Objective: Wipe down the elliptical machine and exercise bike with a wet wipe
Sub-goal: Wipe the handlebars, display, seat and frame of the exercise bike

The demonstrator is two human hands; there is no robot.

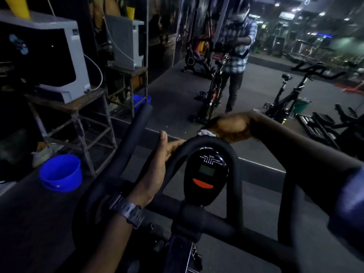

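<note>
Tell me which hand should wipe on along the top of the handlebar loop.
Right. The right hand already presses the white wipe on the top of the handlebar loop. The left hand grips the loop's left side, holds no wipe, and looks better suited to steadying.

Dim gym, bluish cast. Light mainly from ceiling lamps (323, 13) far beyond right hand (229, 128), reflected in mirror. Right hand motion-blurred; left hand (157, 166) sharper. Glossy sheen on display (205, 174) between hands. Left of left hand, deep shadow. Wide-angle bending at edges; corners soft.
</note>
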